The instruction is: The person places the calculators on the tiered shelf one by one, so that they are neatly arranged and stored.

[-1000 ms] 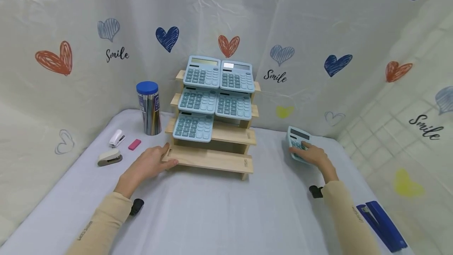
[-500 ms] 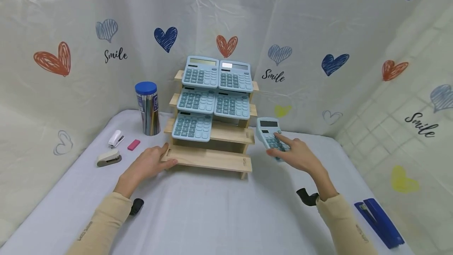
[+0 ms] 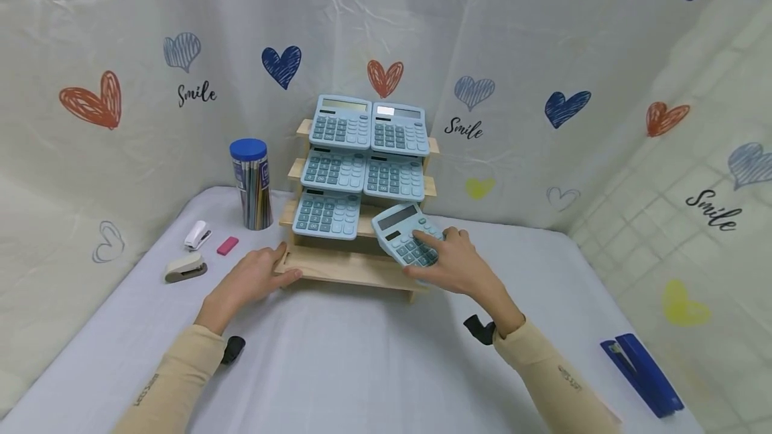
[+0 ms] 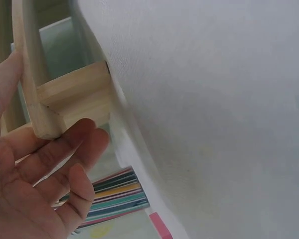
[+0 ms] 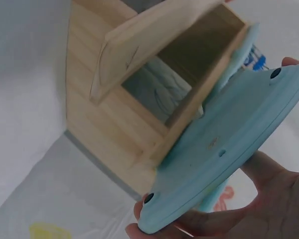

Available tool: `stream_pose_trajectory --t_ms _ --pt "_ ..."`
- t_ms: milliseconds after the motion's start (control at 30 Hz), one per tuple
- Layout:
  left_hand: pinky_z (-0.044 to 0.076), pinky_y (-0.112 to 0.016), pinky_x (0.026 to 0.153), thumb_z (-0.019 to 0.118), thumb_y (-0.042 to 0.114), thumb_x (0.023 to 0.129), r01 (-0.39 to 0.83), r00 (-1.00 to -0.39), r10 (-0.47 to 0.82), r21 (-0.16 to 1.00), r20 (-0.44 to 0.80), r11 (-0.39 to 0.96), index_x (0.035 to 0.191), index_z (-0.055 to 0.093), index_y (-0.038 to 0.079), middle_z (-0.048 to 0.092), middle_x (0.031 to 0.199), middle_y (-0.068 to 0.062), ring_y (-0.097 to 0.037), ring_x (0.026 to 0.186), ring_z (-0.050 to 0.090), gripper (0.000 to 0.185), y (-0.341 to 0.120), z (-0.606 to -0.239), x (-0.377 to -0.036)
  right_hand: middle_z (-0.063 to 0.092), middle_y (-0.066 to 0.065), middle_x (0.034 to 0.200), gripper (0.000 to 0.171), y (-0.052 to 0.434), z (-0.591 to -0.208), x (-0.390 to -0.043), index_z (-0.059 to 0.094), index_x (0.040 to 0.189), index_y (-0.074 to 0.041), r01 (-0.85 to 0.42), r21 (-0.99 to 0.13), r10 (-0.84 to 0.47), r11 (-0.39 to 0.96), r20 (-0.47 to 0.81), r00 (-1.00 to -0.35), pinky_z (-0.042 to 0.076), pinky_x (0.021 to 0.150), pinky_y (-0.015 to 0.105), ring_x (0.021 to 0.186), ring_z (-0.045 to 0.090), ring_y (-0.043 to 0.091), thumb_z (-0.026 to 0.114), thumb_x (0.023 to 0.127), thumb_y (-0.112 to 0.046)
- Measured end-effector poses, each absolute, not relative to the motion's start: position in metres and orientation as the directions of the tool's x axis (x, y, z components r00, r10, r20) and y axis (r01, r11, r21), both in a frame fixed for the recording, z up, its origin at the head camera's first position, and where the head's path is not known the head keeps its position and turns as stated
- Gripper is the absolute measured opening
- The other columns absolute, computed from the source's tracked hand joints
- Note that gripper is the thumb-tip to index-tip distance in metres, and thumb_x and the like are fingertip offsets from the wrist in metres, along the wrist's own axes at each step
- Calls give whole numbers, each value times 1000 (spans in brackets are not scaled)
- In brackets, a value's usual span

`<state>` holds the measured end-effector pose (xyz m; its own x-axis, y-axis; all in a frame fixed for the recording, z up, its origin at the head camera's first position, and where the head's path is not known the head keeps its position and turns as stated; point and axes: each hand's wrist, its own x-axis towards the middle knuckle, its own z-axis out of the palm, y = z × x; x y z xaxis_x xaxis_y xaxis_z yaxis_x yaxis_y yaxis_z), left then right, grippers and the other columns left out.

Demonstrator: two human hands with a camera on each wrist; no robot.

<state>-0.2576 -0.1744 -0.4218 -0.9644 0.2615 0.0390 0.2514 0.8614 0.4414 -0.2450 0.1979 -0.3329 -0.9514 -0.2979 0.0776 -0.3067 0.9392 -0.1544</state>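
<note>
My right hand grips a light blue calculator, tilted over the right part of the third shelf down. Its underside faces the right wrist camera. My left hand holds the left end of the bottom shelf of a stepped wooden rack. In the left wrist view the thumb lies over the shelf edge and the fingers curl beneath. Two calculators stand side by side on each of the upper two tiers, and a single calculator leans at the left of the third.
Left of the rack stand a blue-lidded tub of pencils, a white stapler, a pink eraser and a cream stapler. A large blue stapler lies at the right table edge. A heart-printed curtain hangs behind.
My right hand has lifted the calculator from the right side of the table and carried it left to the rack, turning it on the way. The left hand keeps its hold.
</note>
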Motion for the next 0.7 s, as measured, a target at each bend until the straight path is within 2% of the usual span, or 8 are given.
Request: stream_pose_trajectory --t_ms 200,400,600,700 --pt "49 -43 79 66 46 94 249 -966 257 430 40 868 148 40 -10 66 114 -29 -25 86 56 82 -175 -420 -259 48 35 129 85 169 -340 -261 47 151 -26 -231 -136 -222 963 76 -972 44 81 50 109 44 41 59 82 -74" --pt "48 -42 78 66 47 94 239 -968 251 428 29 872 148 40 -10 66 116 -28 -26 87 55 82 -176 -419 -260 44 38 136 89 143 -344 -273 40 155 -24 -157 -111 -149 981 81 -986 45 89 58 118 42 47 43 87 -82" --pt "48 -41 78 66 48 94 236 -968 251 424 19 875 148 40 -10 65 117 -29 -25 87 56 83 -175 -420 -260 32 41 147 84 128 -348 -285 39 155 -14 -150 -126 -137 981 105 -985 44 102 54 130 36 52 36 96 -74" --pt "49 -43 80 66 48 94 238 -967 253 423 22 874 148 40 -10 65 118 -30 -25 87 56 83 -174 -420 -259 28 43 150 85 125 -349 -290 39 155 -11 -149 -126 -134 981 116 -984 46 103 51 132 34 52 35 97 -73"
